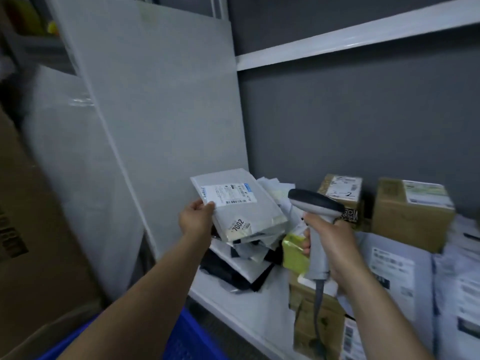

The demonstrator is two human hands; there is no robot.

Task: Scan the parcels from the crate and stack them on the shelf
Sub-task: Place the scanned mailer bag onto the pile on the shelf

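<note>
My left hand (196, 219) pinches the near left corner of a flat grey parcel (253, 207) that carries a white label and a "7002" sticker. The parcel lies over a pile of soft mailers (249, 258) at the left end of the white shelf (249, 305). My right hand (331, 244) grips the handle of a grey barcode scanner (315, 203), whose dark head points left toward the parcel. A yellow-green packet (294, 252) sits just behind the scanner handle. The blue crate (187, 339) shows at the bottom edge, under my left forearm.
Brown cardboard boxes (413, 211) stand at the back right of the shelf, and white bagged parcels (394, 276) fill the right front. A grey upright panel (161, 120) closes the shelf's left side. A large cardboard box (31, 229) stands at far left. Another shelf board (350, 37) runs above.
</note>
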